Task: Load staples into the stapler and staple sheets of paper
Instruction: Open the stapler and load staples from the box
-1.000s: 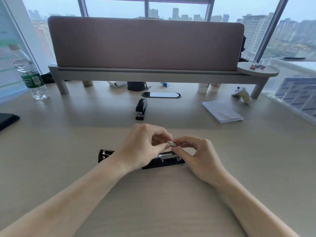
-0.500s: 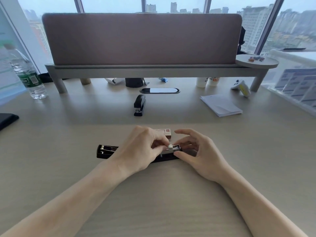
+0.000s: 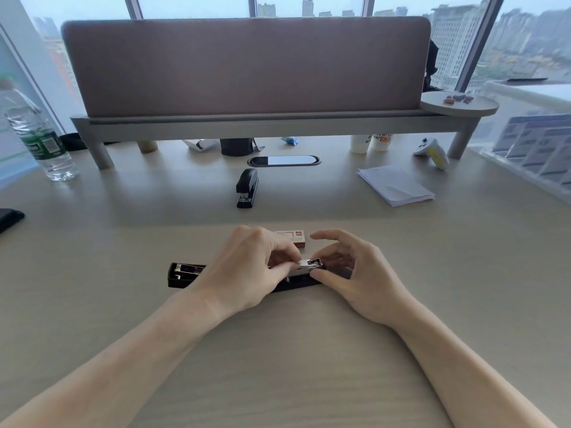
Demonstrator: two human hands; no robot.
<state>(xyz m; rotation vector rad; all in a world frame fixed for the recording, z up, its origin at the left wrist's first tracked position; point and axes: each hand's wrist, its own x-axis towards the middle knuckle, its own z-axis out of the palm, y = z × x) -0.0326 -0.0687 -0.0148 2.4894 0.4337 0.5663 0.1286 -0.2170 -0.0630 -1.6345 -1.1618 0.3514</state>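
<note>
A black stapler (image 3: 185, 274) lies flipped open across the desk in front of me, its lid at the left and its metal staple channel at the right. My left hand (image 3: 247, 270) pinches a silvery strip of staples (image 3: 304, 262) down onto that channel. My right hand (image 3: 355, 273) rests its thumb against the channel's right end, with the other fingers spread above it. A small white and red staple box (image 3: 293, 236) lies just behind my hands. A stack of white paper sheets (image 3: 397, 185) sits at the back right.
A second black stapler (image 3: 247, 192), closed, stands further back at the centre. A water bottle (image 3: 38, 134) is at the far left, a dark object (image 3: 9, 217) at the left edge. A raised shelf (image 3: 262, 120) with a padded divider runs along the back, paper cups (image 3: 370, 143) beneath it.
Both hands have come down from holding the staple strip above the stapler to pressing it onto the channel. The staple box behind them has come into sight.
</note>
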